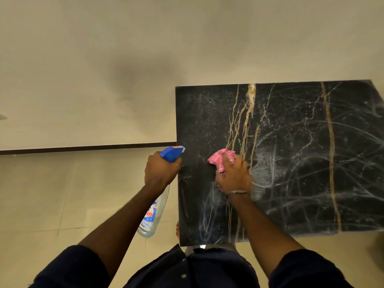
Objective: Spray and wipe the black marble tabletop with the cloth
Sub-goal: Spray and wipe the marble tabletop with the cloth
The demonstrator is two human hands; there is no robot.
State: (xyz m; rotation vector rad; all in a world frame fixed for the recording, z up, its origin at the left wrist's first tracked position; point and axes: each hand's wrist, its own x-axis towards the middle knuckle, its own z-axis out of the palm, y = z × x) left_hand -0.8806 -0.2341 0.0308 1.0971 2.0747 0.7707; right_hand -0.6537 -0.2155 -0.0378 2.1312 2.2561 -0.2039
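Observation:
The black marble tabletop (pixel 301 146) with gold and white veins fills the right half of the head view; wet smear streaks cover its middle and right. My right hand (pixel 233 175) presses a crumpled pink cloth (pixel 221 157) flat onto the marble near its left part. My left hand (pixel 161 169) grips a clear spray bottle (pixel 153 213) with a blue trigger head (pixel 172 152) at the table's left edge, nozzle pointing over the marble, bottle body hanging down off the table.
A cream wall (pixel 104 69) rises behind the table, with a dark skirting strip (pixel 83 148) along its base. Pale floor tiles (pixel 52 204) lie to the left and below. My foot shows by the table's near left corner.

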